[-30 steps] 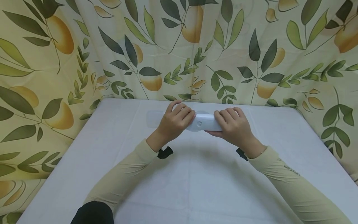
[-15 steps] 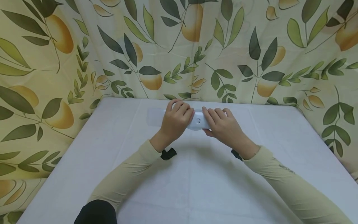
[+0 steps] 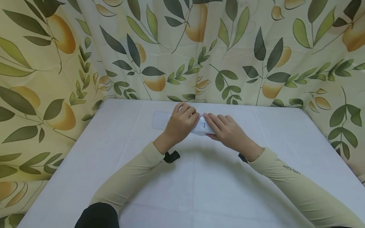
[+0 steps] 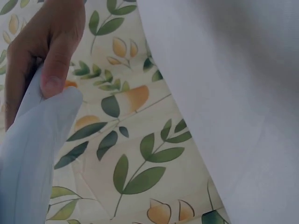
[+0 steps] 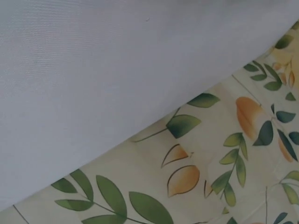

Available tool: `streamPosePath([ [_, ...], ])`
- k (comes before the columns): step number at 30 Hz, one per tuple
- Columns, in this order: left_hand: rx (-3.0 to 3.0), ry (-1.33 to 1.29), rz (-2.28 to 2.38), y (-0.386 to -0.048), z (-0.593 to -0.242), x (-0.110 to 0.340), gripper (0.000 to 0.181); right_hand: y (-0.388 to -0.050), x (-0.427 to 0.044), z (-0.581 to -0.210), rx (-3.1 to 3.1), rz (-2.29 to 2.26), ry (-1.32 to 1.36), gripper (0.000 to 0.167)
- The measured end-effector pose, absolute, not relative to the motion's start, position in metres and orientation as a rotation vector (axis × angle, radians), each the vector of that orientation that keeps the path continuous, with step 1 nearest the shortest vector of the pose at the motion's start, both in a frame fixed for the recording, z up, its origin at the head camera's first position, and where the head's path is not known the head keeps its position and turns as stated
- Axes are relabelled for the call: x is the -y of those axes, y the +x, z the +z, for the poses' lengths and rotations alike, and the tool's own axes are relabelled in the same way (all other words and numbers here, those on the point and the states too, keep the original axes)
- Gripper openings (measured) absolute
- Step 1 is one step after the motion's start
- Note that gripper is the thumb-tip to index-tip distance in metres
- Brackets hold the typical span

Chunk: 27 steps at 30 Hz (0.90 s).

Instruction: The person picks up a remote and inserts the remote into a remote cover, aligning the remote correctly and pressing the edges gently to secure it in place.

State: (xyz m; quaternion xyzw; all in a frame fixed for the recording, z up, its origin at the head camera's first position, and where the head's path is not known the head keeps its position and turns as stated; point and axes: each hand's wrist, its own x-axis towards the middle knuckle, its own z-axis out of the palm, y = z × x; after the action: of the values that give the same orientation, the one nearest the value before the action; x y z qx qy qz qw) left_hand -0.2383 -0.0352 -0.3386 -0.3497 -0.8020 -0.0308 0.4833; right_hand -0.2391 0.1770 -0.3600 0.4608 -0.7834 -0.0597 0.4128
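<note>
A white plastic device [image 3: 203, 125] with a small dark-outlined slot or catch is held level above the far part of the table. A flat, see-through part [image 3: 160, 120] sticks out past the left hand. My left hand [image 3: 181, 123] grips the device at its middle, fingers curled over the top. Close beside it, my right hand [image 3: 225, 130] holds the right end, with fingers above and thumb below. In the left wrist view, a hand [image 4: 51, 42], apparently the right one, has its thumb on the white device [image 4: 32, 154]. The right wrist view shows neither hand nor device.
A white cloth covers the table [image 3: 194, 186], whose far edge lies just behind the hands. A curtain [image 3: 176, 41] printed with leaves and fruit hangs behind and at the sides. Dark straps [image 3: 171, 157] sit at both wrists.
My right hand has shifted left along the device, closer to the left hand, covering more of it. The left hand moved slightly right. The device now tilts down a little toward the right.
</note>
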Motion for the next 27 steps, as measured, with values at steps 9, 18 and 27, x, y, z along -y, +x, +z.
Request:
streamPosePath([
  [9,1.979,-0.852,-0.052,-0.241,-0.340,0.033,0.011,-0.240,-0.174,-0.361,1.996,-0.132,1.149,0.057],
  [18,1.948,-0.806,-0.052,-0.241,-0.338,0.046,0.018,-0.243,-0.176,-0.353,1.990,-0.067,1.089,0.057],
  [27,1.821,-0.708,-0.084,-0.234,-0.348,0.053,0.028,-0.237,-0.173,-0.337,2.013,-0.042,0.899,0.077],
])
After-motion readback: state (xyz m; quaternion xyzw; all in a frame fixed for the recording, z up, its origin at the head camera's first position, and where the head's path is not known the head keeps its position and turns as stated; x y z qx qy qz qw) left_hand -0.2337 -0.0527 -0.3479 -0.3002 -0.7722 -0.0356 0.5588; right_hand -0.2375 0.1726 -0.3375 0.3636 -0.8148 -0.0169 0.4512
